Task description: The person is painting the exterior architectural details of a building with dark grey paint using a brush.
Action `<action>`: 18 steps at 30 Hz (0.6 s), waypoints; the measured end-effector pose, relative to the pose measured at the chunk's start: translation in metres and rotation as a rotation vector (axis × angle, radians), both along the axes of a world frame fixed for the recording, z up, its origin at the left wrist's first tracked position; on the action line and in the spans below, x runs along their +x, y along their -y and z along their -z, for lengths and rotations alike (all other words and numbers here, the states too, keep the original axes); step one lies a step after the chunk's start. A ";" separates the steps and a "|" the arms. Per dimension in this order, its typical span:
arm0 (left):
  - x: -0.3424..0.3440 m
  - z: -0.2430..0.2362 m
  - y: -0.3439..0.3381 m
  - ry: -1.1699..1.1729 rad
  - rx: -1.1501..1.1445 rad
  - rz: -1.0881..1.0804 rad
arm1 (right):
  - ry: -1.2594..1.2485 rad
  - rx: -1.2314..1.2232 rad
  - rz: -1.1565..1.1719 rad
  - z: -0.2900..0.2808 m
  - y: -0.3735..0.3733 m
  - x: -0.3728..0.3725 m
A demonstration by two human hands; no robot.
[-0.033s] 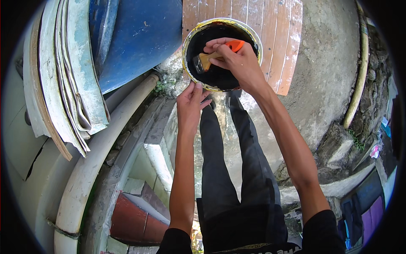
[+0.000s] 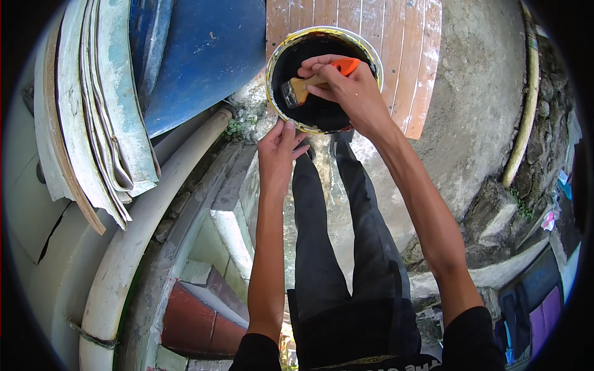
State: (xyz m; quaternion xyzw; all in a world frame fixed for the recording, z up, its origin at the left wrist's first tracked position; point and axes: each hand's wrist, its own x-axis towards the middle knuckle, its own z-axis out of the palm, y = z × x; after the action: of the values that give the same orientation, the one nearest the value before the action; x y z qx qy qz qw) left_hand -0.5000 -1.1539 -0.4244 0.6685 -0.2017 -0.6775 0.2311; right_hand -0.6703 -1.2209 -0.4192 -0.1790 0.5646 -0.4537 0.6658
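A round paint bucket (image 2: 270,80) with a yellow-smeared rim stands on a slatted wooden surface, dark inside. Over its opening, my right hand (image 2: 352,93) is closed around a paintbrush (image 2: 301,90) with an orange-tipped handle. The brush tilts down to the left, its dark, wet-looking bristles toward the bucket's left inner side. At the near left of the rim, my left hand (image 2: 279,151) steadies the bucket, thumb against the edge and some fingers spread below. Part of the brush handle is hidden by my right fingers.
The brown slatted wooden surface (image 2: 402,74) has white paint stains. Left of it are a blue curved container (image 2: 210,62), stacked worn sheets (image 2: 105,111) and a long pale pipe (image 2: 148,204). Rough concrete ground (image 2: 476,105) lies to the right, bordered by a thin pole (image 2: 529,99) and rocks.
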 end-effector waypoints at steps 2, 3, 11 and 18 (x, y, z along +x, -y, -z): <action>-0.001 0.000 0.000 0.021 -0.003 0.002 | 0.072 0.050 -0.015 -0.009 0.000 -0.010; -0.001 0.000 0.000 0.020 -0.008 0.003 | 0.081 0.043 -0.029 -0.014 0.000 -0.015; -0.005 -0.004 -0.006 -0.114 -0.004 -0.084 | 0.138 0.013 -0.003 -0.024 -0.018 -0.054; 0.013 -0.007 -0.073 0.005 -0.013 -0.134 | 0.364 0.038 0.139 -0.058 -0.058 -0.086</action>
State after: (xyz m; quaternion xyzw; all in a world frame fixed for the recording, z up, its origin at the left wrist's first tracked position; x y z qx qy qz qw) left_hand -0.4869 -1.0806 -0.4174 0.6805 -0.1616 -0.6576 0.2799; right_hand -0.7567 -1.1628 -0.3612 -0.0418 0.4543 -0.5126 0.7274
